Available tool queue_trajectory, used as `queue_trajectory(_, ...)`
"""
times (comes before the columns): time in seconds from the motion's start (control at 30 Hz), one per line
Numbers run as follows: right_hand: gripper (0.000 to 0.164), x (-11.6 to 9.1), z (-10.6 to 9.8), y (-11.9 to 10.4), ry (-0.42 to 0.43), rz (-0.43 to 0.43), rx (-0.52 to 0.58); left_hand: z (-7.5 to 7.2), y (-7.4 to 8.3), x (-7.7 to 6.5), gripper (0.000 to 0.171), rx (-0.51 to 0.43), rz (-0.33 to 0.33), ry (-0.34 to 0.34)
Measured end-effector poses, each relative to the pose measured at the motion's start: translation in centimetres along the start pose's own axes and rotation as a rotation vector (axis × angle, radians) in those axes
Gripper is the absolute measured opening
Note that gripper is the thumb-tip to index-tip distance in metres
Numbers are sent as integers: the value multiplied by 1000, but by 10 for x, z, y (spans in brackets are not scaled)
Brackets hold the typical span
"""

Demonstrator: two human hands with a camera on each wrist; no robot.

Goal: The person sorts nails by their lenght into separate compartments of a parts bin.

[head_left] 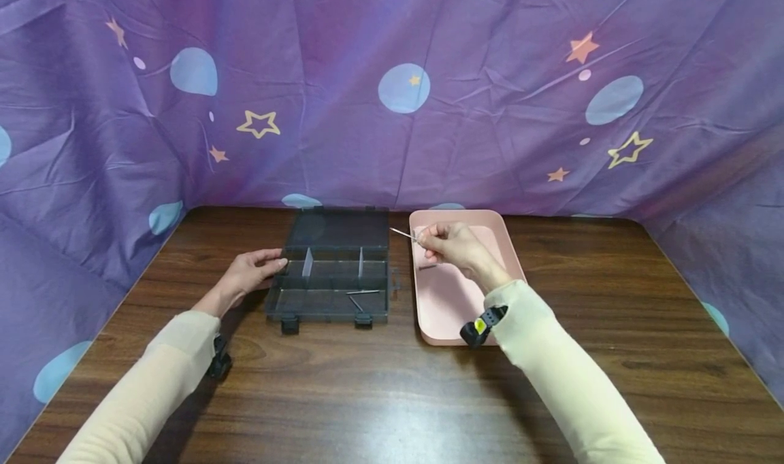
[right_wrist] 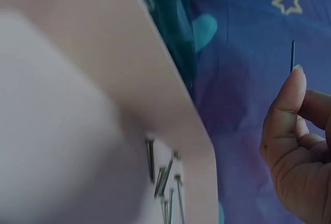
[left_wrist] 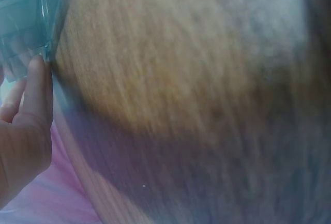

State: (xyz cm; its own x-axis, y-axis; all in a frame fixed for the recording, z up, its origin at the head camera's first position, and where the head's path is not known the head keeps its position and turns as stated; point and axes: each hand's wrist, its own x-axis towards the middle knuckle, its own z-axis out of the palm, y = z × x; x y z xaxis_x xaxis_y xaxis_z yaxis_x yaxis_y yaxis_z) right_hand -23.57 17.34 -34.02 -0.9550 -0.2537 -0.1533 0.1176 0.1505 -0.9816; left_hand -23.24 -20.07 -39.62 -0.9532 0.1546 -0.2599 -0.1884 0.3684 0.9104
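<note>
Purple cloth [head_left: 343,158] behind brown table [head_left: 331,396]

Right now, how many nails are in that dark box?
2: a crosswise nail, a slanting nail, both right of centre in the front compartment. Others may be hidden.

A wrinkled purple fabric curtain [head_left: 343,134], printed with pale-blue rounded spots [head_left: 398,90], orange stars [head_left: 582,47] and yellow outlined stars [head_left: 243,128], is hanging behind and on both sides of a dark-brown, wood-grained desk [head_left: 294,389]. On its near part, a soft whitish reflection of light [head_left: 407,409] is shining.
</note>
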Motion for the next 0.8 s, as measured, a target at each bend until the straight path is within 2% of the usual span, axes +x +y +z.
queue_trajectory(0.17, 5, -4, 17, -3, -23, -3, 15, 0, 0, 0, 56, 9, 2, 2)
queue_trajectory(0.43, 10, -7, 40, 1, -58, 24, -25, 0, 1, 0, 56, 11, -6, 5)
queue_trajectory(0.8, 11, -13, 66, 11, -123, -7, -176, 1, 0, 0, 56, 5, 3, 2)
